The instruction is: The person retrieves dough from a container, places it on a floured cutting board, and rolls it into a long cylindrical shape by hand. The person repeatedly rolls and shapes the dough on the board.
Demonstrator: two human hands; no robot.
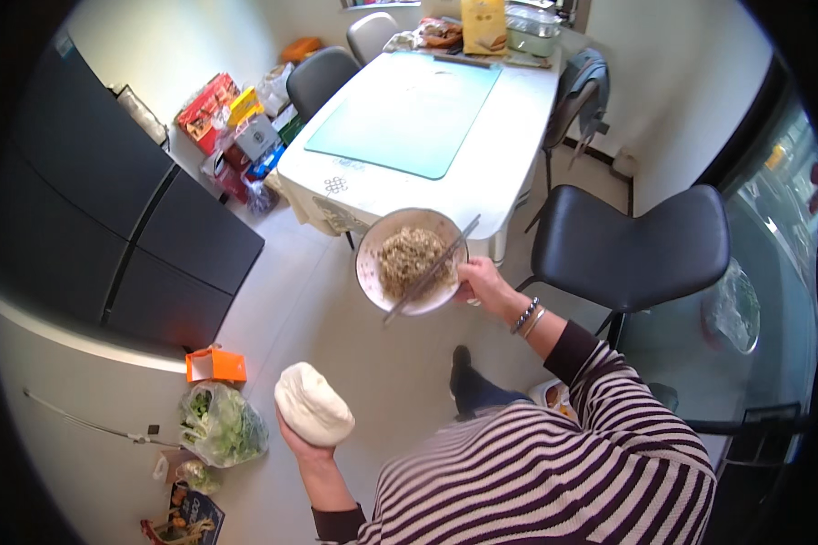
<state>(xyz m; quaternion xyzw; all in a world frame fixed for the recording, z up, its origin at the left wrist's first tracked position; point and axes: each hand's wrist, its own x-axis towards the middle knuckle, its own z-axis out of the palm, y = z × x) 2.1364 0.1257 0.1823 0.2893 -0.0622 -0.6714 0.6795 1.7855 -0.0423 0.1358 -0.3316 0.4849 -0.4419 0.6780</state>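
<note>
My right hand [484,286] grips the right rim of a white bowl [369,272] with a dark edge. The bowl holds a brownish minced filling [409,255], and a pair of chopsticks [436,267] lies slantwise across it, both ends past the rim. On my left hand [307,453], palm up, rests a large smooth lump of white dough [313,405]. Beyond the bowl stands a table with a white cloth [395,197], on which a pale green mat [409,116] lies flat.
A yellow bag [484,27] and a lidded container [532,30] stand at the table's far end. A black chair [627,245] is at the right, a dark cabinet [177,231] at the left. An orange box [216,366] and a plastic bag of greens [223,424] sit on the floor.
</note>
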